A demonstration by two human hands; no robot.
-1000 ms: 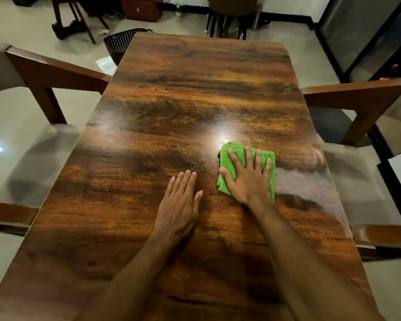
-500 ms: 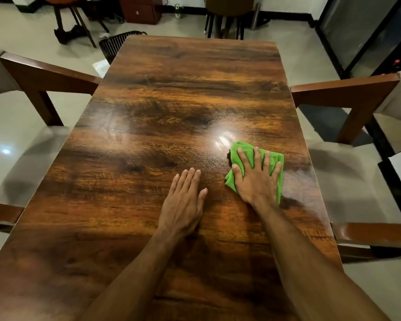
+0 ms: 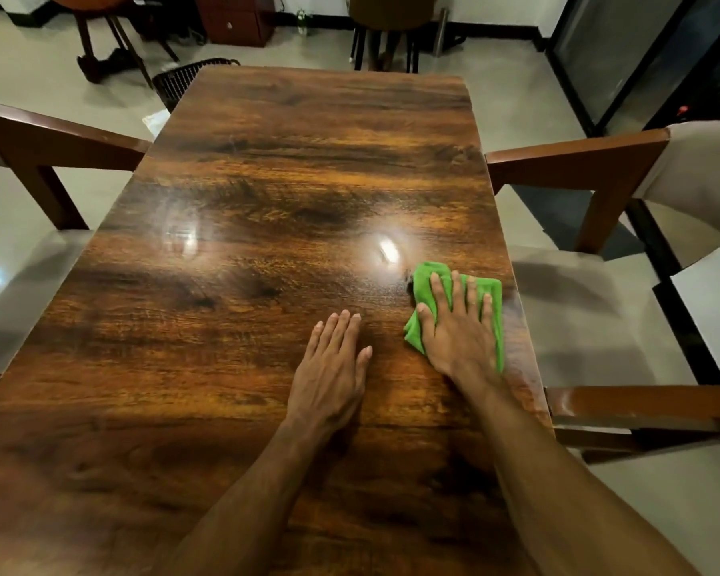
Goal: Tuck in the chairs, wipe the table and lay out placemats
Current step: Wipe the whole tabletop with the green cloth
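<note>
Rightward slides the green cloth [image 3: 486, 291] under the flat right hand [image 3: 460, 332], nearing the table [image 3: 267, 201] edge; left hand [image 3: 333, 367] lies flat, fingers together; the cloth could slip off

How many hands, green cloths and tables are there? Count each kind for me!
Hands: 2, the left hand and the right hand
Cloths: 1, the green cloth
Tables: 1, the table
Total: 4
</note>
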